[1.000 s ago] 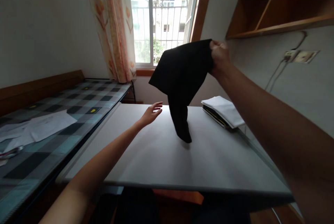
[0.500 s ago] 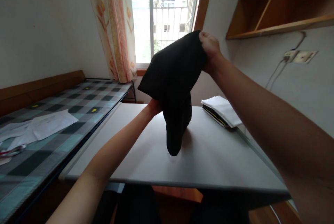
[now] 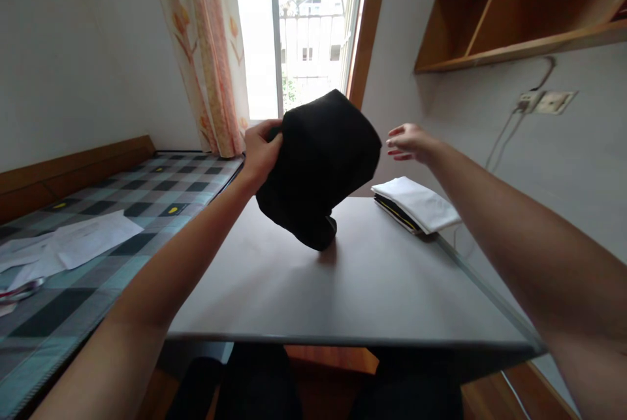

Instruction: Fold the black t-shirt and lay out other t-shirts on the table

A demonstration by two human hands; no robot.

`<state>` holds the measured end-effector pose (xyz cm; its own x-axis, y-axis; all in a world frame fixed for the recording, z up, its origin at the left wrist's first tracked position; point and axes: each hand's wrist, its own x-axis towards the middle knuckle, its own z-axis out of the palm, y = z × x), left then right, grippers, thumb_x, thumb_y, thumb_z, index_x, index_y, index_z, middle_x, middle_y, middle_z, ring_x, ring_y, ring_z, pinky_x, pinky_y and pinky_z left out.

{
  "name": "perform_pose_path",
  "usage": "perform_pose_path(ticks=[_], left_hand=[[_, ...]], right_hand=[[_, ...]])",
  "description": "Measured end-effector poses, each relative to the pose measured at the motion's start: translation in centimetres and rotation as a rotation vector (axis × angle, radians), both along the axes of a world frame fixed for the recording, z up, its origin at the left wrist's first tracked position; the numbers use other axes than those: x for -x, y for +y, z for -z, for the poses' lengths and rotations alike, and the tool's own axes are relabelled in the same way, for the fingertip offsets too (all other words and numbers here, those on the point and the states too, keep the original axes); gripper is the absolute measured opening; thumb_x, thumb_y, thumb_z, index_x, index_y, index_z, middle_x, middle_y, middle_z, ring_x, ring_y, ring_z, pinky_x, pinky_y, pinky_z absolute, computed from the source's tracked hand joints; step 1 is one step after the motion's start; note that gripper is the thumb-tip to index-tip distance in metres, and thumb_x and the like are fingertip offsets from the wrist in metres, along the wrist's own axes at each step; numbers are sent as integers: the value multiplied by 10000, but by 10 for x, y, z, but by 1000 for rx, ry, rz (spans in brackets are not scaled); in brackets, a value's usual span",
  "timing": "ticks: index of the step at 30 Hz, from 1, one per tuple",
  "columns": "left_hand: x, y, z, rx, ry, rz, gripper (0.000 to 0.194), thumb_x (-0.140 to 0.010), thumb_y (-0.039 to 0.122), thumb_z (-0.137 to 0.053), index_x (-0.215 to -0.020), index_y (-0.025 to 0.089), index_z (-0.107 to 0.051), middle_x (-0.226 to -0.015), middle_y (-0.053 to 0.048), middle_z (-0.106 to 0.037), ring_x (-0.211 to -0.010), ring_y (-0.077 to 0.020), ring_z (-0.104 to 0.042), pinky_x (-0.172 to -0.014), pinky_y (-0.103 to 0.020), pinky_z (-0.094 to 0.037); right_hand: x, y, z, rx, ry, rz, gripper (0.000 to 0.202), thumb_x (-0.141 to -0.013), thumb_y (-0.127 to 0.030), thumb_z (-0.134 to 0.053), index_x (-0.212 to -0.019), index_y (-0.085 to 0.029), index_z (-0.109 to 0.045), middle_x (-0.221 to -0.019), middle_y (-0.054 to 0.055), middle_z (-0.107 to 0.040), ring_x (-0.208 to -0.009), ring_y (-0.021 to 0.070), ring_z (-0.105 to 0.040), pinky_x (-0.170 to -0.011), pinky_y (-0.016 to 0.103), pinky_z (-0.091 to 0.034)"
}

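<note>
A black cloth (image 3: 323, 159) hangs in the air over the white table (image 3: 382, 289), its lower end folded and close to the tabletop. My left hand (image 3: 263, 149) grips the cloth at its upper left edge, thumb and fingers pinched round it. Just right of the cloth, my right hand (image 3: 406, 143) is apart from it, with its fingers spread and nothing held. Whether the cloth's lowest fold touches the table, I cannot tell.
A folded stack with white cloth on top (image 3: 416, 203) lies at the table's back right. Left of the table is a bed with a checked cover (image 3: 112, 191), bearing papers (image 3: 73, 240). A wooden shelf (image 3: 470, 21) hangs at upper right.
My right hand has let go of the cloth and moved down and right. My left hand has risen leftward with its grip on the cloth, whose lower end swung up and bunched.
</note>
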<state>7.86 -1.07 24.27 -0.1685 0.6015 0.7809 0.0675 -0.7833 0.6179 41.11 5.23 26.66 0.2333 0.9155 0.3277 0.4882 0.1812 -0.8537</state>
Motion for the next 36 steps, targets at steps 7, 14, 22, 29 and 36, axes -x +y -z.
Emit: perform_pose_path(ticks=[7, 14, 22, 29, 36], left_hand=[[14, -1, -39, -244, 578, -197, 211, -771, 107, -562, -808, 219, -737, -864, -22, -672, -878, -181, -625, -826, -296, -491], [13, -8, -36, -317, 688, -160, 310, -741, 30, -447, -739, 189, -713, -921, -27, -666, -925, -170, -607, -859, -310, -476], [22, -5, -33, -291, 374, -119, 173, -773, 41, -538, -744, 201, -595, -849, -11, -620, -895, -163, -603, -810, -299, -479], [60, 4, -14, -93, 107, -9, 245, -707, 83, -609, -878, 233, -518, -779, 15, -578, -771, -150, -591, -668, -262, -475], [97, 6, 12, 241, 242, 30, 85, -626, 183, -546, -692, 177, -598, -639, 16, -583, -588, -113, -568, -557, -222, -455]], right_hand=[[35, -19, 6, -150, -177, -201, 289, -774, -344, -727, -966, -134, -681, -832, 97, -672, -733, 178, -634, -694, 363, -571], [101, -35, 11, -131, -388, -758, 560, -676, -364, -786, -1202, -230, -649, -1121, 82, -670, -958, 208, -634, -866, 390, -544], [138, -46, 54, 90, -815, -853, 403, -667, -276, -756, -1059, -202, -703, -938, 30, -704, -811, 187, -637, -679, 252, -491], [127, -40, 36, -16, -996, -284, 221, -832, -281, -569, -910, -193, -756, -971, 120, -711, -863, 237, -646, -729, 318, -467], [118, -35, 3, -332, -750, 14, 329, -907, -250, -437, -1030, -120, -713, -993, 185, -694, -966, 292, -612, -839, 410, -458]])
